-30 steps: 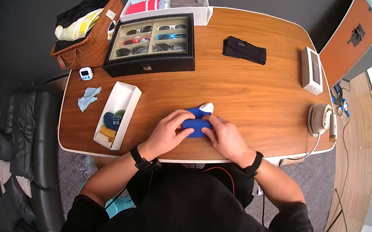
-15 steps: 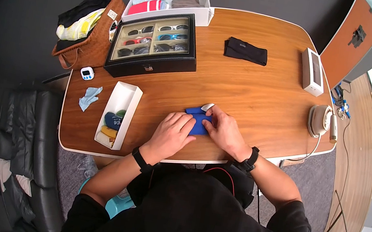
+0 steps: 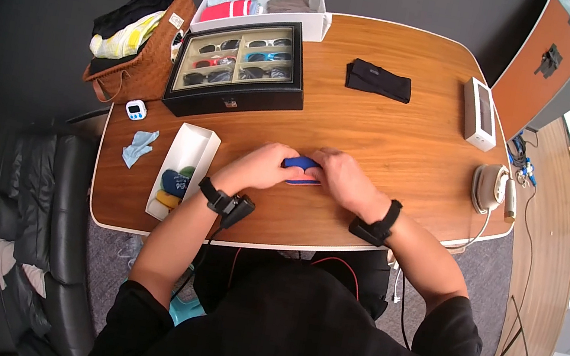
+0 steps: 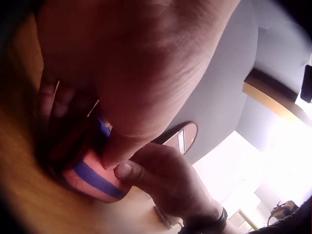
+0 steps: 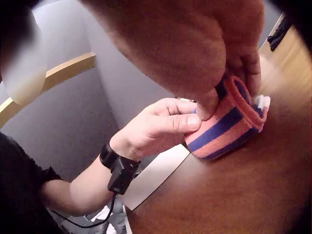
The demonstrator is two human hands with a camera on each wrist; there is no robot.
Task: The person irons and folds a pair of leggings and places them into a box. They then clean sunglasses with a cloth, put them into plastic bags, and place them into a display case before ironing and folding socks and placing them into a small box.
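A blue sock (image 3: 297, 162) is rolled up on the wooden table (image 3: 410, 154), its pink-and-blue striped side and a bit of white showing in the right wrist view. My left hand (image 3: 266, 166) pinches its left part, with the thumb on the near face. The right hand (image 3: 345, 180) grips the right part, thumb tip close to the left thumb and fingers over the far side. Left of my hands stands an open white box (image 3: 194, 142) with several rolled pieces in green, dark blue, yellow and white.
Behind on the left are a black sunglasses case (image 3: 256, 102), a white box (image 3: 316, 26) of folded clothes and a brown basket (image 3: 131, 86). A timer (image 3: 136, 109) and light-blue cloth (image 3: 140, 147) lie left. Black folded fabric (image 3: 379, 81), a white carton (image 3: 481, 114) and a steamer (image 3: 488, 188) stand beyond.
Both hands have moved forward, away from the table's near edge. The sock, flat with its white end showing before, is now rolled into a compact bundle between them.
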